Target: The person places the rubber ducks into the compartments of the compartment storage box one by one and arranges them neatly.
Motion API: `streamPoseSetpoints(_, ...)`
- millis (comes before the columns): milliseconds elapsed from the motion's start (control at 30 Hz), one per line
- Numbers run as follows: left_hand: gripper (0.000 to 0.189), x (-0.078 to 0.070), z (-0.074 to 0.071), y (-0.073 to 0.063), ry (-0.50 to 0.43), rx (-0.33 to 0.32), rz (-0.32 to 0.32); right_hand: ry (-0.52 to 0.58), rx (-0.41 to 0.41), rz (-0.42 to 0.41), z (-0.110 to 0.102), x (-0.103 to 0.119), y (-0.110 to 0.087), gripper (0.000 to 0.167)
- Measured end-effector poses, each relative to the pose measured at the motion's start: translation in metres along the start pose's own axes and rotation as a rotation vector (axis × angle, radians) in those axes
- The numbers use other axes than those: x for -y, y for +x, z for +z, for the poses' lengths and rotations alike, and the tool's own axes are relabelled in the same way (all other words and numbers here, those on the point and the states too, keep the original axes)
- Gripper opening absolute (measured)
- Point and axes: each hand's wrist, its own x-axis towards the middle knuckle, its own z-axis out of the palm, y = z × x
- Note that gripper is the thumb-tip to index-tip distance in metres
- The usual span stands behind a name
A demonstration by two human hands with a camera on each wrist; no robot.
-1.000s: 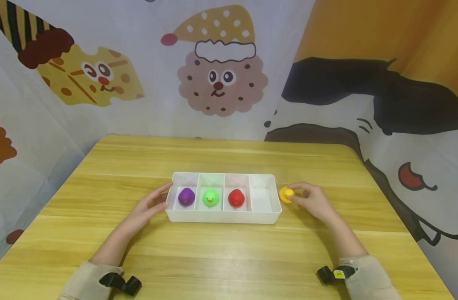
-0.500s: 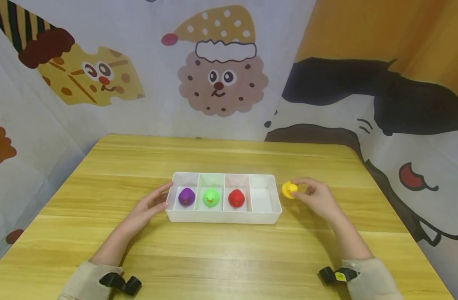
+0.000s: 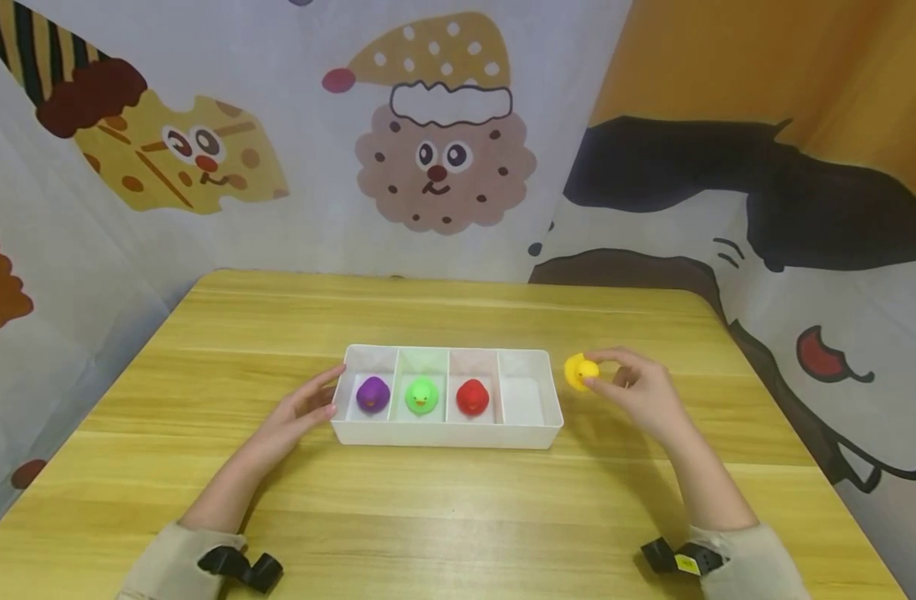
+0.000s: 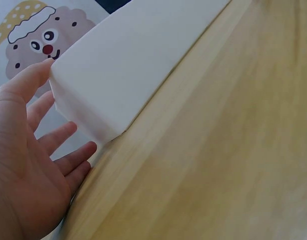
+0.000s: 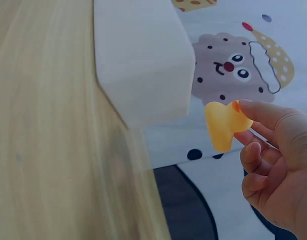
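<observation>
A white divided box (image 3: 442,434) stands on the table, with a purple rubber duck (image 3: 372,394), a green rubber duck (image 3: 422,395) and a red rubber duck (image 3: 473,397) in its first three compartments from the left. Its rightmost compartment (image 3: 523,400) holds nothing. My left hand (image 3: 296,412) touches the box's left end, fingers spread and fairly straight; the left wrist view shows the thumb at the upper corner. Beyond the right end, my right hand (image 3: 638,392) pinches a yellow rubber duck (image 5: 226,125) between thumb and fingertips, raised above the table.
The wooden table (image 3: 442,517) extends around the box on all sides. Behind it hangs a cloth (image 3: 277,242) printed with cartoon figures. Each sleeve carries a black wrist camera, one on the left (image 3: 240,567) and one on the right (image 3: 683,557).
My right hand has lifted the yellow duck off the table beside the box and drawn it slightly right and away. The left hand and the box have stayed put.
</observation>
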Motion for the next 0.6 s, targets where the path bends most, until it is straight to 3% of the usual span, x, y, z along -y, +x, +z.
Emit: streamPoseSetpoints(600, 0.057, 0.0, 0.0, 0.0, 0.003, -0.005, -0.006, 0.052, 0.014, -0.089, 0.007, 0.032, -0.004, 0.031)
